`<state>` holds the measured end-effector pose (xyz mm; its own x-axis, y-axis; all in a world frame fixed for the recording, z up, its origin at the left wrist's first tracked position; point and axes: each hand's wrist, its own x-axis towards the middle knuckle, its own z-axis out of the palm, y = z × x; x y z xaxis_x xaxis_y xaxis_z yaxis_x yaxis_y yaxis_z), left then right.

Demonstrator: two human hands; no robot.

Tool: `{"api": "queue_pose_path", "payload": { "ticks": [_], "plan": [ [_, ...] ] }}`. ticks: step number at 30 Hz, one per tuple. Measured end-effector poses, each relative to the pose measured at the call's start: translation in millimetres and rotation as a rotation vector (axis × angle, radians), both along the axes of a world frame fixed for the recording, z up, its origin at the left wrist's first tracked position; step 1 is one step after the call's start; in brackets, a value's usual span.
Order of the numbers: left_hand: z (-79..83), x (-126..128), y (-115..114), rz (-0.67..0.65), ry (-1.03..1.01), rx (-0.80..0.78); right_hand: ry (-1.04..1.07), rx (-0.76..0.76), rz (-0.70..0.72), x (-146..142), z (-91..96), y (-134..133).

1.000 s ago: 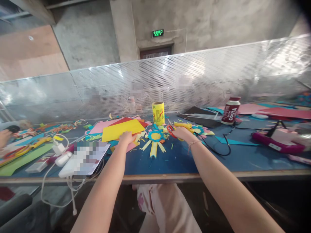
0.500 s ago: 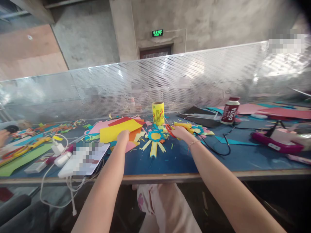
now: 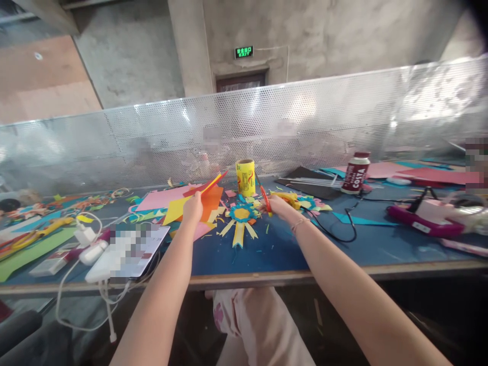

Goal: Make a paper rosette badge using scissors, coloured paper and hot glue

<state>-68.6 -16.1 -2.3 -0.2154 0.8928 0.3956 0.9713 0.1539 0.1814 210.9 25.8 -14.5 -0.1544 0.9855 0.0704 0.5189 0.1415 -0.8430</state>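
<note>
Colored paper is pinched in my left hand (image 3: pixel 193 205). A yellow sheet (image 3: pixel 176 209) spreads out beside the fingers, and yellow and red edges stand tilted up to the right. Orange paper (image 3: pixel 212 204) lies just right of that hand. My right hand (image 3: pixel 278 206) is closed on scissors with red-orange handles (image 3: pixel 266 199), blades pointing up and away. Between both hands rests a paper rosette (image 3: pixel 241 214) with a blue ruffled rim, a yellow center and pale yellow ribbon tails. Behind it a yellow roll (image 3: pixel 245 179) stands upright.
A yellow-handled tool (image 3: pixel 286 198) with a black cord lies by my right hand. Farther right are a brown bottle (image 3: pixel 356 174) and a purple device (image 3: pixel 423 221). A tablet (image 3: pixel 147 249) and white cables lie left. A perforated metal screen (image 3: pixel 160 137) borders the back.
The yellow sheet has tilted from facing me to more edge-on, with red showing at its edge. In my right hand the scissors have turned upright, so their blades now show.
</note>
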Motion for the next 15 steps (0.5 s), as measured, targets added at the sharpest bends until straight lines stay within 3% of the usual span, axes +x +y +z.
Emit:
{"api": "queue_pose_path", "payload": {
  "ticks": [3, 6, 10, 15],
  "plan": [
    [-1.3, 3.5, 0.2, -0.073, 0.060, 0.016, 0.320, -0.105, 0.005, -7.9, 2.4, -5.2],
    [-1.0, 8.4, -2.3, -0.209, 0.083, 0.026, 0.572, -0.115, -0.028, -13.4, 2.7, -4.7],
    [1.1, 16.2, -10.3, -0.436, 0.039, 0.117, 0.727, -0.118, -0.048, -15.8, -1.4, 1.7],
    [0.3, 23.2, -15.4, -0.529, 0.092, 0.129, 0.852, -0.158, -0.006, -12.9, -9.6, 10.6]
  ]
}}
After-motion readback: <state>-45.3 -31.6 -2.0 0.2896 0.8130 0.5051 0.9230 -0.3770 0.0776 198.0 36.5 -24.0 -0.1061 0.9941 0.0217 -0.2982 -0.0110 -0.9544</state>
